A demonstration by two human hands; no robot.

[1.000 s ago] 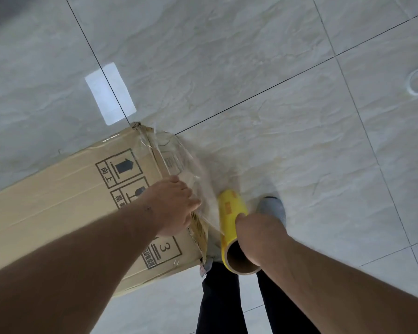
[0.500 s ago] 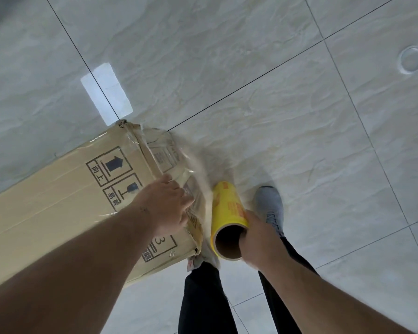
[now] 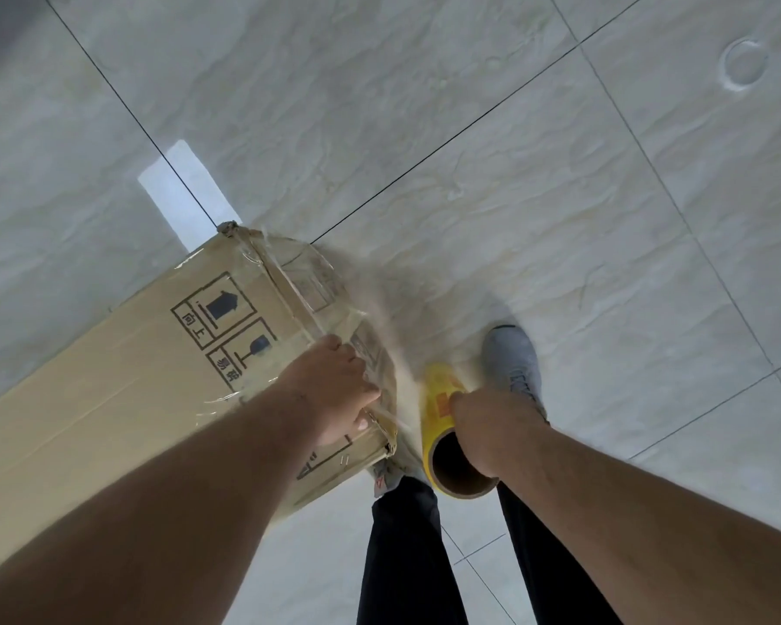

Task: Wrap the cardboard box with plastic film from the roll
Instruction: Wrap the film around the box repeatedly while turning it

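A long cardboard box lies on the tiled floor, running from lower left to its end near the centre. Black handling symbols are printed on its top face. Clear plastic film is stretched over the box's end and runs down to a yellow film roll with a brown cardboard core. My left hand rests on the box's top edge at that end, fingers curled over the film-covered corner. My right hand grips the roll just right of the box.
My legs in black trousers and grey shoes stand beside the box's end; one shoe is partly hidden under the box corner. Pale marble-look tiles with dark grout lines spread all around. A faint ring mark lies far right.
My right hand has shifted the roll slightly, keeping it close to the box's end, with the film staying taut. My left hand stays on the box corner. The view shifted a little.
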